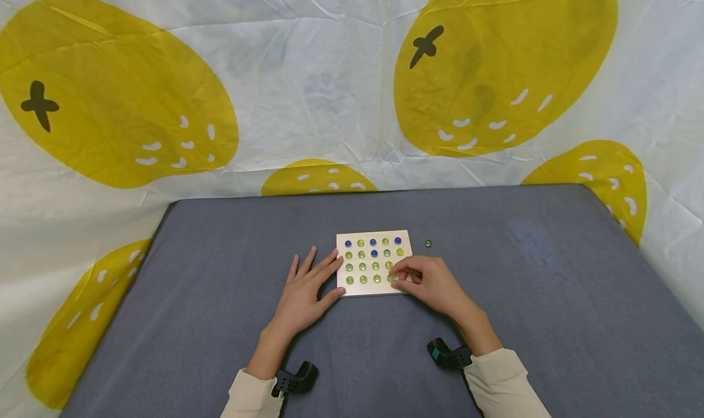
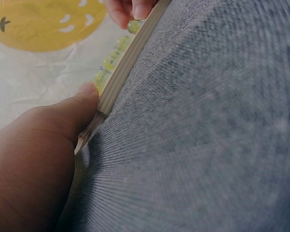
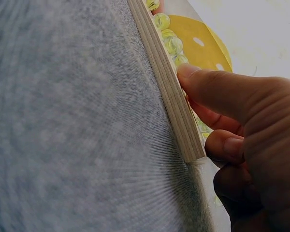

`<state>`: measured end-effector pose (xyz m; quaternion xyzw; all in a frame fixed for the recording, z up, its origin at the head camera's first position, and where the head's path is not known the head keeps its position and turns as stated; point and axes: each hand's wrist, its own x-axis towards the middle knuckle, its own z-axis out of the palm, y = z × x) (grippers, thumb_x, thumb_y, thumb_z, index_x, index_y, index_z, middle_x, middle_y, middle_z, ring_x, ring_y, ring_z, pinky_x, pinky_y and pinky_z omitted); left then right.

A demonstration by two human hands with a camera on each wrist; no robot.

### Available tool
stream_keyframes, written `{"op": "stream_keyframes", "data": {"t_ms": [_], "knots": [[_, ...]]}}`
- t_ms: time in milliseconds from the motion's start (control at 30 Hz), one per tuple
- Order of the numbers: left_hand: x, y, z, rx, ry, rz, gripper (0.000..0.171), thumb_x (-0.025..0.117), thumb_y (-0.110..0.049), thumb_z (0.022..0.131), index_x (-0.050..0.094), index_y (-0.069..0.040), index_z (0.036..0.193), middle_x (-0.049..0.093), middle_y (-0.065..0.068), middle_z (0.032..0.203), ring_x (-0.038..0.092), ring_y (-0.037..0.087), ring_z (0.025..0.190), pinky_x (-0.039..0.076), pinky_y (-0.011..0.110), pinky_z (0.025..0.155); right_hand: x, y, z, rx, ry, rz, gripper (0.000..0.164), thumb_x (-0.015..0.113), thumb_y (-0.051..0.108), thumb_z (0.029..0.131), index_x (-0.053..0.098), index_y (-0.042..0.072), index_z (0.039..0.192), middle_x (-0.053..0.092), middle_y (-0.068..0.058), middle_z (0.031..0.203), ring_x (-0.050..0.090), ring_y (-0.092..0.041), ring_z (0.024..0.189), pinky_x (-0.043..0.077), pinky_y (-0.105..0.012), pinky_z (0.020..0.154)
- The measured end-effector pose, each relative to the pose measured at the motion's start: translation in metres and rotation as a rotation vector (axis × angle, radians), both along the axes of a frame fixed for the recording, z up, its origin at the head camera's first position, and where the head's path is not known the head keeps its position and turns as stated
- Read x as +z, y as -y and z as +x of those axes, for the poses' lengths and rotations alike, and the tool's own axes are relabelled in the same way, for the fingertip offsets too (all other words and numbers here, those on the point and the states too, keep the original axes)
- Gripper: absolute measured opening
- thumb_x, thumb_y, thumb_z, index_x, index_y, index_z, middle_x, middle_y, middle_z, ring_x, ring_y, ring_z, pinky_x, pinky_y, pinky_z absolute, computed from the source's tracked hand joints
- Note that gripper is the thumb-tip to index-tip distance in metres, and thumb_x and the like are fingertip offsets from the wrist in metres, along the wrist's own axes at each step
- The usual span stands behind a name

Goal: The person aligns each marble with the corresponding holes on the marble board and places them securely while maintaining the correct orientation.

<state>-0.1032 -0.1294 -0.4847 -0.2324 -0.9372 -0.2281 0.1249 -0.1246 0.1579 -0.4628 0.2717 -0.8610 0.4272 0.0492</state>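
A light wooden board (image 1: 370, 288) lies on the grey cloth, bearing rows of glass marbles. Most marbles are yellow-green, like one (image 1: 363, 279) in the front row; a few are blue, such as one (image 1: 373, 242) at the back. My left hand (image 1: 301, 299) has its fingers spread, with thumb and fingertips against the board's left edge. Over the front right corner, my right hand (image 1: 429, 283) pinches a yellow-green marble (image 1: 391, 278) between thumb and index finger. The right wrist view shows the thumb (image 3: 203, 82) by that marble, other fingers curled beneath; the hand hides the corner behind it.
One loose dark greenish marble (image 1: 428, 243) sits on the cloth right of the board. The grey-covered table (image 1: 231, 241) reaches back to a white curtain (image 1: 313, 69) printed with large yellow fruit shapes. Black cameras are strapped to both wrists.
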Motion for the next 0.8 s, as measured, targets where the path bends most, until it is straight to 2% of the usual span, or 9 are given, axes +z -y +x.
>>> {"op": "stream_keyframes", "data": {"t_ms": [800], "knots": [[0.0041, 0.0014, -0.0025, -0.005, 0.012, -0.001, 0.060, 0.060, -0.046, 0.091, 0.046, -0.023, 0.144, 0.040, -0.003, 0.149, 0.023, 0.033, 0.141, 0.007, 0.057, 0.113, 0.0062, -0.0003, -0.0017, -0.009, 0.017, -0.034, 0.014, 0.079, 0.017, 0.080, 0.074, 0.018, 0.093, 0.061, 0.013, 0.072, 0.042, -0.007, 0.050, 0.038, -0.023, 0.047]]}}
